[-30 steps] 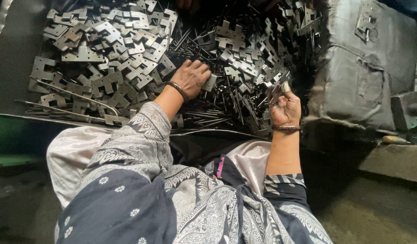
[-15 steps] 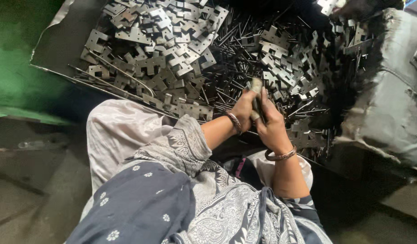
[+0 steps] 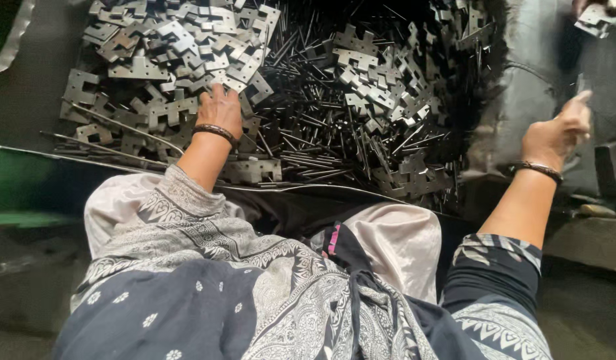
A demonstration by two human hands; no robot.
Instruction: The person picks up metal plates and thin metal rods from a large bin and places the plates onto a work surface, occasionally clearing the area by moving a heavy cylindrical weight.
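The plates (image 3: 168,60) lie in a big grey heap on the left; the left hand (image 3: 220,107) rests flat on the near edge of that heap, fingers spread, gripping nothing; right of the heap lie thin dark pins (image 3: 321,113); far right of the heap, the right hand (image 3: 560,133) is up by a grey sack (image 3: 528,87); I cannot tell its grip.

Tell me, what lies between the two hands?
In the head view, a dark heap of thin metal pins and a pile of notched metal plates lie between the left hand, resting on other plates, and the raised right hand.
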